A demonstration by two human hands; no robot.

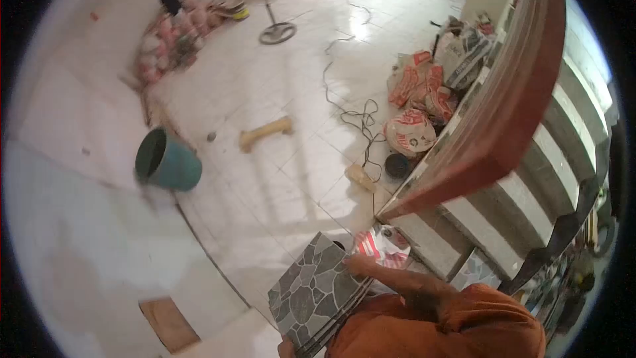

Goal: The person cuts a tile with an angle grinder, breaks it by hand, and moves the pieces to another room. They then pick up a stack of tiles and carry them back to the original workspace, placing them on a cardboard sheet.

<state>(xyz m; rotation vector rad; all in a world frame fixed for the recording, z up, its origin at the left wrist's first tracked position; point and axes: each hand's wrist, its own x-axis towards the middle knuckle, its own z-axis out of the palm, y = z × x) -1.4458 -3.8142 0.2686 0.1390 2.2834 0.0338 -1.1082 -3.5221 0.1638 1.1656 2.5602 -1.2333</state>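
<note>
A stack of grey stone-patterned tiles (pixel 311 288) is held tilted in front of my orange shirt. My right hand (pixel 360 265) grips the stack's right edge near its upper corner. At the lower left corner of the stack, my left hand (pixel 287 347) shows only in part, with its fingers against the tile edge. A red and white plastic bag (pixel 382 245) sits on the floor just beyond my right hand.
Concrete stairs (pixel 487 229) with a red railing (pixel 490 152) rise at the right. A green bucket (pixel 169 161) stands left. Cement bags (pixel 411 132), a black cable (pixel 362 117), a cardboard piece (pixel 169 323) and a yellowish block (pixel 266 134) lie on the floor.
</note>
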